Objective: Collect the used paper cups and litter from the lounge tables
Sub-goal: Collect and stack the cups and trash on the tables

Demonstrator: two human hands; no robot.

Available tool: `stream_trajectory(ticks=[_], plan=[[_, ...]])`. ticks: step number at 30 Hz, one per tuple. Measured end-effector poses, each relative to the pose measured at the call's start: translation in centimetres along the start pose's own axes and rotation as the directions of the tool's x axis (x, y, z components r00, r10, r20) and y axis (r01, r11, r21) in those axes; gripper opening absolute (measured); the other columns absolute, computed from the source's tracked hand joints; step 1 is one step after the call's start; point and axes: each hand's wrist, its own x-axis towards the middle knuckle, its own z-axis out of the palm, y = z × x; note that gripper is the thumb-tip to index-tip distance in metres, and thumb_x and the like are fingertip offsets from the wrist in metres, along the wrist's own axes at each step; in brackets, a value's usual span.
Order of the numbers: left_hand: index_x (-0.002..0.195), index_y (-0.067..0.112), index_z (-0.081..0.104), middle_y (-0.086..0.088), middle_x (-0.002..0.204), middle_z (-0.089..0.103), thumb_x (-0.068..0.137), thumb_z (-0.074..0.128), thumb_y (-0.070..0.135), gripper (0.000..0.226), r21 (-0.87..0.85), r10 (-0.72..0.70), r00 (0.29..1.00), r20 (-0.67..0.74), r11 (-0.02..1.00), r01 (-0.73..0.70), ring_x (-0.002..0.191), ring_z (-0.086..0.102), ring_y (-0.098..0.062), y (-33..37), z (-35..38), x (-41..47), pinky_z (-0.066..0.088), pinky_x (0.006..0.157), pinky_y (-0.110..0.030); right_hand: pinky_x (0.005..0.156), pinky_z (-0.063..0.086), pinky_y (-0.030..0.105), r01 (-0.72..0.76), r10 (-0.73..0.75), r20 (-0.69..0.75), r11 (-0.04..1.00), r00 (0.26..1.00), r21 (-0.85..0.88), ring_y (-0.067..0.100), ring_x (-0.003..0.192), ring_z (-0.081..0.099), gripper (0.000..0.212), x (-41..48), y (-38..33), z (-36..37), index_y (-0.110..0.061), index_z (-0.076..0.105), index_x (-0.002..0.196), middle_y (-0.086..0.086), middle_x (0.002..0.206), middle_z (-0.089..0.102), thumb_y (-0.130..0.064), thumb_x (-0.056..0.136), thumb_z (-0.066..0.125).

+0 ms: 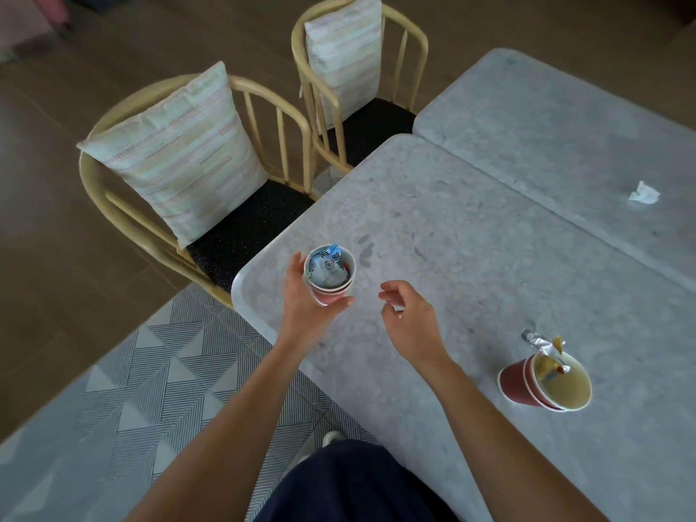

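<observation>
Two pale stone-patterned tables (470, 227) stood edge to edge. On the nearer one, at about four o'clock from the hands, sat a second stack of red paper cups (527, 386) with a foil wrapper (534, 339) sticking out of its mouth. On the farther tabletop (546, 118), at two o'clock, lay a crumpled white tissue (644, 193), well apart from everything else. Two rattan chairs were drawn up along the tables' left side, the nearer chair (113, 212) at ten o'clock and the farther chair (414, 43) at twelve, each with a striped cushion (177, 145) propped against its back. A patterned grey rug (150, 371) lay below the table corner. Nothing stood between the hands and the litter on the tables.

The left hand (305, 307) reached forward over the near-left table corner, fingers and thumb wrapped round nested red paper cups (331, 292), held upright, with crumpled wrappers (327, 265) stuffed inside. The right hand (410, 318) hovered just beside them at three o'clock, palm turned left, fingers loosely curled and holding nothing.
</observation>
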Motion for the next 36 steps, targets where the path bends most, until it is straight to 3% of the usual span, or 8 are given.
stream_trajectory(ticks=[4,8,14,16,20,26,32,36], plan=[[0.140,0.019,0.030,0.001,0.135,0.049,0.054,0.088,0.030,0.104,0.047,0.045,0.999,-0.028,0.998,-0.044,0.127,0.047,-0.020,-0.6,0.0,-0.2,0.040,0.107,-0.044,0.090,0.047,0.027,-0.058,0.060,-0.048,0.997,0.997,0.041,0.008,0.101,0.058,0.029,-1.3,1.0,-0.2,-0.013,0.058,0.113,-0.004,0.105,0.064,0.000,0.089,0.048],[0.117,0.041,0.037,0.003,0.123,0.054,0.059,0.084,0.024,0.076,0.068,0.140,0.989,-0.044,0.988,-0.137,0.116,0.053,-0.019,-0.5,0.1,-0.2,0.044,0.096,-0.036,0.087,0.046,0.022,-0.122,0.127,-0.160,0.992,0.979,0.044,0.007,0.107,0.055,0.029,-3.5,3.2,-1.1,-0.015,0.060,0.113,-0.007,0.112,0.062,-0.001,0.090,0.049],[0.114,0.025,0.047,0.001,0.116,0.059,0.068,0.083,0.021,0.059,0.044,0.133,0.988,-0.082,0.991,-0.130,0.103,0.059,-0.013,0.3,1.2,-0.5,0.041,0.073,-0.012,0.080,0.043,0.020,-0.216,0.247,-0.307,0.967,0.919,0.133,0.009,0.104,0.057,0.026,-6.4,6.2,-3.2,-0.014,0.062,0.109,-0.009,0.106,0.063,-0.002,0.088,0.053],[0.112,0.028,0.048,0.002,0.116,0.059,0.070,0.082,0.023,0.055,0.058,0.177,0.982,-0.060,0.983,-0.173,0.101,0.058,-0.010,0.8,1.7,-1.2,0.039,0.072,-0.009,0.082,0.044,0.023,-0.235,0.279,-0.355,0.958,0.892,0.163,0.009,0.101,0.058,0.026,-7.4,6.8,-3.8,-0.013,0.062,0.108,-0.008,0.105,0.064,-0.002,0.087,0.054],[0.094,0.042,0.047,0.014,0.100,0.061,0.067,0.082,0.025,0.047,0.021,0.228,0.973,0.027,0.973,-0.229,0.091,0.059,0.002,2.2,3.2,-3.5,0.046,0.077,-0.017,0.081,0.043,0.022,-0.255,0.328,-0.380,0.939,0.865,0.230,0.011,0.099,0.059,0.024,-9.1,7.1,-5.0,-0.014,0.061,0.108,-0.006,0.106,0.063,-0.003,0.087,0.056],[0.095,0.035,0.048,0.022,0.092,0.055,0.070,0.082,0.006,0.052,-0.022,0.305,0.936,0.174,0.952,-0.306,0.084,0.054,0.022,4.7,5.7,-7.2,0.039,0.069,-0.001,0.080,0.047,0.026,-0.299,0.387,-0.423,0.918,0.819,0.260,0.002,0.081,0.057,0.022,-11.2,7.6,-6.4,-0.011,0.061,0.109,-0.004,0.107,0.063,-0.007,0.087,0.060],[0.091,0.041,0.045,0.022,0.089,0.056,0.070,0.082,0.006,0.056,-0.061,0.362,0.897,0.252,0.932,-0.359,0.083,0.054,0.022,5.9,7.9,-8.5,0.038,0.069,0.000,0.071,0.037,0.023,-0.381,0.494,-0.536,0.869,0.685,0.315,0.018,0.085,0.060,0.023,-12.3,9.0,-8.1,-0.007,0.060,0.100,0.001,0.089,0.064,-0.016,0.081,0.069],[0.094,0.040,0.047,0.022,0.091,0.057,0.067,0.082,0.009,0.054,-0.087,0.396,0.878,0.269,0.918,-0.387,0.085,0.056,0.019,6.3,9.3,-9.1,0.039,0.071,-0.001,0.064,0.035,0.028,-0.402,0.565,-0.585,0.825,0.582,0.397,0.021,0.085,0.056,0.044,-11.8,10.1,-9.2,-0.008,0.044,0.097,0.002,0.091,0.056,-0.025,0.075,0.078]])
